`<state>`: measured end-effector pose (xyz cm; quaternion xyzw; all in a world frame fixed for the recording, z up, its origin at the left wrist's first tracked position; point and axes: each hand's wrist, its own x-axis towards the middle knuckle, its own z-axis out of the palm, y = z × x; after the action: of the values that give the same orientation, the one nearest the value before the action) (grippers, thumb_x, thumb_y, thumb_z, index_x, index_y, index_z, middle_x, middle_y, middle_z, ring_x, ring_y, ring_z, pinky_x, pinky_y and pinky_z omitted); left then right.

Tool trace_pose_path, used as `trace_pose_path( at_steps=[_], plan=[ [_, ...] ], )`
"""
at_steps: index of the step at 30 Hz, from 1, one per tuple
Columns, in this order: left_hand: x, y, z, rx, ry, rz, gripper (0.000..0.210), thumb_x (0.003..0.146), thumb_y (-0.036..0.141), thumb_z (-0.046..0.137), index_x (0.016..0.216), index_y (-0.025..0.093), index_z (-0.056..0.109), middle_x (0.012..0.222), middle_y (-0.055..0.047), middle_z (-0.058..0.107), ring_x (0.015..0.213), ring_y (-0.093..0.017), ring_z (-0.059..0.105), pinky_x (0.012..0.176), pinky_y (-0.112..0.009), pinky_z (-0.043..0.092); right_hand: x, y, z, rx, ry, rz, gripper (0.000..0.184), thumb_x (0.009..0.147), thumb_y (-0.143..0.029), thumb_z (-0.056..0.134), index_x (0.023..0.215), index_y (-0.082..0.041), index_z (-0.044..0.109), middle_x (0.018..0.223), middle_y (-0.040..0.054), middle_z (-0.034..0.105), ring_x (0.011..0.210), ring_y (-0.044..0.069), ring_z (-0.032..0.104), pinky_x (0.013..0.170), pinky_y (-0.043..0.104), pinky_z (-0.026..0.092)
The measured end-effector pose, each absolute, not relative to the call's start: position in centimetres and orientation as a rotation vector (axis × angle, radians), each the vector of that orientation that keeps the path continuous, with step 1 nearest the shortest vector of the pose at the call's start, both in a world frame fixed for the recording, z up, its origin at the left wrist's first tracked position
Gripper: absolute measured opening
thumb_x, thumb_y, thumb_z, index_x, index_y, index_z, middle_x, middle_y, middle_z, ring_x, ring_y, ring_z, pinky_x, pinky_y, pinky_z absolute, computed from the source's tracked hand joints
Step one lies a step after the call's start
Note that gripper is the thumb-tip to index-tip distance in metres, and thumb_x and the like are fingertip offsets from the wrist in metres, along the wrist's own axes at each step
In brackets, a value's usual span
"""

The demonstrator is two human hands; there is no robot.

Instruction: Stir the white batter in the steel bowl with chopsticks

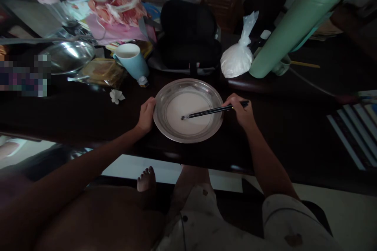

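A round stainless steel bowl [159, 119] sits near the front edge of the dark table, with a milky white liquid [188, 104] in it. My left hand [146, 114] grips the bowl's left side, fingers closed against the rim. Black chopsticks [209, 112] are pinched in my right hand [240, 110], just beyond the bowl's right rim. They slant down to the left, and their tips are in the liquid around the middle of the bowl. Some pale matter clings near the tips.
Behind the bowl are a black padded object [188, 35], a light blue mug [131, 61] and a tied bag of white powder [237, 60]. A tall green flask [290, 33] stands at right; books [353, 133] lie farther right. Another metal bowl [70, 55] and a wrapped package [101, 71] are left.
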<state>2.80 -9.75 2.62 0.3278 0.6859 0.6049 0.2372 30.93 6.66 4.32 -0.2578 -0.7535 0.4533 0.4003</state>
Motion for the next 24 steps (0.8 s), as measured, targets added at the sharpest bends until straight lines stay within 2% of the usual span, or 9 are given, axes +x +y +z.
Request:
trace_pose_path(
  at_steps=[5,9,12,18,24],
  plan=[
    [2.73,-9.71,2.4,0.884,1.863,1.668,0.051,0.088,0.047,0.067,0.053,0.021,0.041,0.057,0.002,0.034,0.057,-0.013,0.032,0.051,-0.027,0.033,30.86,6.65,4.53,-0.664,-2.004,1.124,0.044,0.089,-0.064,0.057,0.079,-0.026,0.076,0.075,0.0029,0.068,0.075,0.019,0.061,0.072,0.037,0.051],
    [2.74,-9.66,2.32,0.906,1.872,1.668,0.049,0.09,0.045,0.063,0.054,0.02,0.04,0.058,0.003,0.034,0.056,-0.012,0.032,0.051,-0.027,0.033,31.06,6.84,4.64,-0.735,-1.871,1.069,0.049,0.092,-0.065,0.052,0.07,-0.025,0.072,0.068,0.0018,0.062,0.068,0.017,0.058,0.066,0.034,0.049],
    [2.74,-9.67,2.31,0.925,1.87,1.663,0.048,0.09,0.044,0.062,0.055,0.021,0.039,0.058,0.003,0.034,0.057,-0.012,0.031,0.052,-0.027,0.032,31.04,6.79,4.43,-0.69,-1.856,1.083,0.051,0.093,-0.063,0.051,0.066,-0.025,0.071,0.066,0.0017,0.06,0.068,0.017,0.057,0.068,0.034,0.048],
    [2.76,-9.65,2.43,0.919,1.881,1.668,0.049,0.09,0.044,0.063,0.053,0.021,0.04,0.058,0.003,0.034,0.058,-0.013,0.031,0.053,-0.027,0.032,30.85,6.7,4.37,-0.665,-2.001,1.134,0.045,0.089,-0.066,0.057,0.08,-0.026,0.076,0.077,0.003,0.068,0.076,0.019,0.061,0.073,0.036,0.05],
    [2.88,-9.6,2.69,0.865,1.883,1.656,0.05,0.091,0.039,0.064,0.053,0.021,0.039,0.058,0.003,0.033,0.057,-0.013,0.032,0.054,-0.029,0.033,31.03,6.9,4.46,-0.721,-1.831,1.038,0.053,0.094,-0.065,0.048,0.065,-0.025,0.07,0.067,0.0023,0.063,0.07,0.018,0.059,0.07,0.036,0.049]
  ],
)
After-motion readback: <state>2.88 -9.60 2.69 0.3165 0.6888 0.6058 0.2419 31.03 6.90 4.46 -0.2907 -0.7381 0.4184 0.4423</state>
